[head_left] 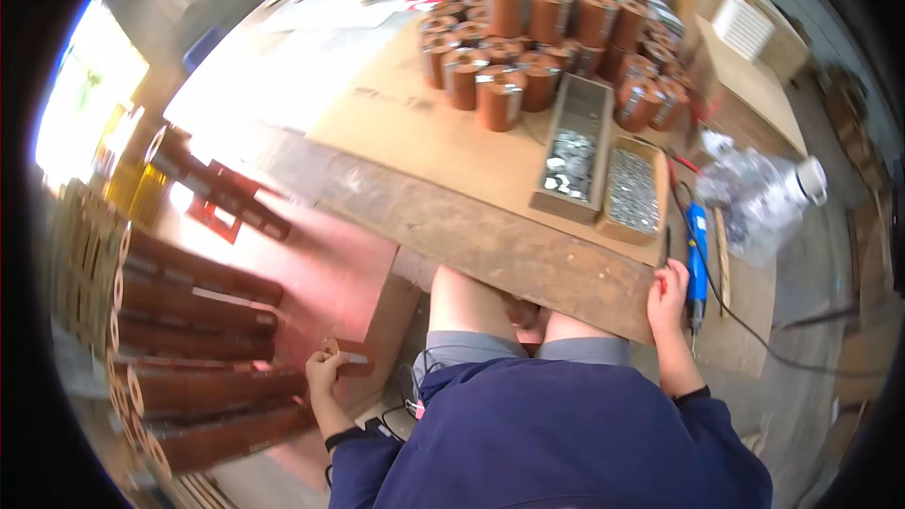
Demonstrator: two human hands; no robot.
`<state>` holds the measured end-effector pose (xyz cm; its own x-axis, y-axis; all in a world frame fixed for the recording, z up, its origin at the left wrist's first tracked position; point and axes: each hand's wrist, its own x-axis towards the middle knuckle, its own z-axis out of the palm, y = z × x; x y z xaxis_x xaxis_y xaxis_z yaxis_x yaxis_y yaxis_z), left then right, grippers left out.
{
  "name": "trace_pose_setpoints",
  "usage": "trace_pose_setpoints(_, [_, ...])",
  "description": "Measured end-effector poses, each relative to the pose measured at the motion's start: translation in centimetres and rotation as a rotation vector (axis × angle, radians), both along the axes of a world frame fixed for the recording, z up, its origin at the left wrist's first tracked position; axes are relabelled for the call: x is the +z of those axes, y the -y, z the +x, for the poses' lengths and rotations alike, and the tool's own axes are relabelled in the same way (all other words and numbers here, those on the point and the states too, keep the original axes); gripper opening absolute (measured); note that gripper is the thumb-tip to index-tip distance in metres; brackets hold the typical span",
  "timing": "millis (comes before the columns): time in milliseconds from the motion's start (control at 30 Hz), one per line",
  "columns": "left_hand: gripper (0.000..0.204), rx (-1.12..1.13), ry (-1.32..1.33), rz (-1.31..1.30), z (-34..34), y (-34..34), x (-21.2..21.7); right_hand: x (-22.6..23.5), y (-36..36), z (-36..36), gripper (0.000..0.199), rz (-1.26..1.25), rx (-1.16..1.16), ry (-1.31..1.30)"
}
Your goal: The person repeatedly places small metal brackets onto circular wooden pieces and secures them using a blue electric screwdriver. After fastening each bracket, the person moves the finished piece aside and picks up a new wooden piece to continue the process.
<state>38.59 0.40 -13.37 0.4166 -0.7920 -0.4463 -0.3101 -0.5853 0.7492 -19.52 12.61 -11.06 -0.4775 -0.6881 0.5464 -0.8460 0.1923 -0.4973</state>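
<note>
Left hand (pixel 322 369): I am holding it low, off the near left side of the brown wooden table (pixel 471 226), the forearm slanting outward; the fingers are gripping one end of a short reddish-brown cylinder (pixel 358 369).

Right hand (pixel 669 290): I am resting it at the table's near right corner, the forearm pointing forward; the fingers are bending and lying close together, and I cannot tell whether they are pinching anything.

Short reddish-brown cylinder: it is lying on its side in the left hand, left of the table's front edge; it is showing a greyish patch, with finer detail blurring.

Surroundings: long reddish-brown tubes (pixel 222 391) are lying left of the table. Upright reddish-brown cylinders (pixel 498 104) are clustering on its far part. A grey rectangular tray (pixel 564 205) is holding silvery pieces on its right part. A blue stick-shaped tool (pixel 697 254) is lying just beyond its right side.
</note>
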Motion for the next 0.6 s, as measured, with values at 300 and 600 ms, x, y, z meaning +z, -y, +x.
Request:
trace_pose_setpoints(300, [0.033, -0.922, 0.317, -0.469, -13.2, 5.2, 16.7, 0.8, 1.1, -0.5, 0.02, -0.059, -0.095, 0.107])
trace_pose_setpoints(600, [0.028, -1.519, 0.167, -0.878, -30.9, 5.6, 19.6, 1.6, 4.1, -3.2, 0.013, -0.089, -0.068, 0.249])
